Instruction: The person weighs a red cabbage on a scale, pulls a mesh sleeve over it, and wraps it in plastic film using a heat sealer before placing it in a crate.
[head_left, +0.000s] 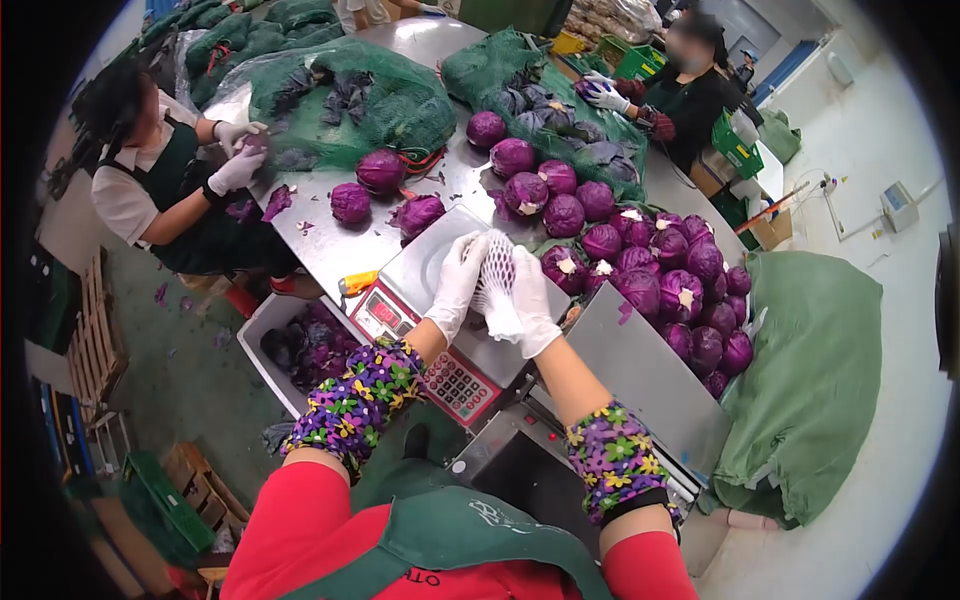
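Observation:
Over the steel plate of a red-framed weighing scale point(462, 390), a white foam net sleeve point(496, 283) is drawn over a purple cabbage, whose dark skin shows through the mesh. My left hand point(460, 282), in a white glove, grips the sleeve's left side. On its right side, my gloved right hand point(533, 300) has its fingers closed around it. The sleeve's gathered lower end points toward me. Whether the cabbage touches the plate is hidden. Just beyond the scale lies a loose-leaved purple cabbage point(417, 214).
A pile of purple cabbages point(640, 285) lies to the right, beside a steel box point(630, 370). A yellow tool point(358, 283) sits left of the scale. Below is a white bin point(262, 345) of leaves. Two co-workers stand at the table, near green mesh sacks point(390, 110).

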